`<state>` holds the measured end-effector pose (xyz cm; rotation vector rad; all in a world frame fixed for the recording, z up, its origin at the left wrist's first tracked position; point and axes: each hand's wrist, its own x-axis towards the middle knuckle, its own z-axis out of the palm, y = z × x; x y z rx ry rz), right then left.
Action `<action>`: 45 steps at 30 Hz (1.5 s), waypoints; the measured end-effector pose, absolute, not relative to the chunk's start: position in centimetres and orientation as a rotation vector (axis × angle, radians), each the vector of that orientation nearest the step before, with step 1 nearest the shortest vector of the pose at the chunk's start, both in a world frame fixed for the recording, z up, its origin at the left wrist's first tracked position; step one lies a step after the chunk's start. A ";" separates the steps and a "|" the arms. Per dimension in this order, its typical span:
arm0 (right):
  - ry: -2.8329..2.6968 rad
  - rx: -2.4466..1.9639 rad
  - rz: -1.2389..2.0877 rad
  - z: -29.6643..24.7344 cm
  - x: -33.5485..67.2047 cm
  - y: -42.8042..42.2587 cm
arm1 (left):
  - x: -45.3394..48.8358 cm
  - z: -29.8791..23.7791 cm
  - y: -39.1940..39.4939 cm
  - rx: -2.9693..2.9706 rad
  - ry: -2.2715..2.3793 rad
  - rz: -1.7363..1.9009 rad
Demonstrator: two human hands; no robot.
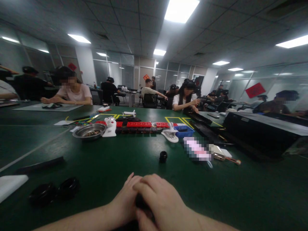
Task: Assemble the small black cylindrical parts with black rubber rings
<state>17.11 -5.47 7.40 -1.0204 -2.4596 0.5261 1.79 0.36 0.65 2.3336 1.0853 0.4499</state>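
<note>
My two hands meet at the bottom centre, low over the green table [101, 166]. My right hand [161, 199] lies curled over my left hand [125, 202], and a small dark object [141, 202] shows between them; I cannot make out what it is. A small black round part [163, 156] sits on the table a little beyond my hands. Two black rings [54, 191] lie to the left of my left forearm.
Further back stand a metal bowl [89, 131], a row of red blocks [139, 124], white clamp-like tools [170, 133], a blue tray [184, 131] and a black strip [39, 165]. A white sheet [9, 184] lies at the left edge. Several people sit at tables around.
</note>
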 end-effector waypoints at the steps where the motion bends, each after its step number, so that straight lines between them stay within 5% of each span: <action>1: -2.435 -1.181 0.420 7.2 17.1 -4.4 | 1.8 0.7 0.3 2.337 1.085 0.456; 6: -2.512 -1.339 0.285 4.6 17.5 -2.1 | 2.1 0.6 0.3 2.332 1.096 0.495; 13: -2.337 -0.927 0.775 4.8 19.9 -2.8 | 1.9 0.5 0.4 2.304 1.098 0.483; 20: -2.339 -1.228 0.596 3.1 19.0 -2.6 | 1.9 0.1 0.5 2.325 1.076 0.509; 26: -2.375 -0.759 0.634 2.4 19.5 -2.3 | 1.8 0.0 0.5 2.313 1.103 0.496; 33: -2.267 -1.141 0.495 2.0 19.5 -2.4 | 2.0 0.4 0.5 2.316 1.094 0.502; 40: -2.274 -0.820 0.746 3.4 19.7 -2.6 | 2.0 0.8 0.3 2.324 1.102 0.477; 45: -2.228 -0.959 0.611 2.7 19.0 -2.7 | 1.9 0.8 0.4 2.327 1.090 0.477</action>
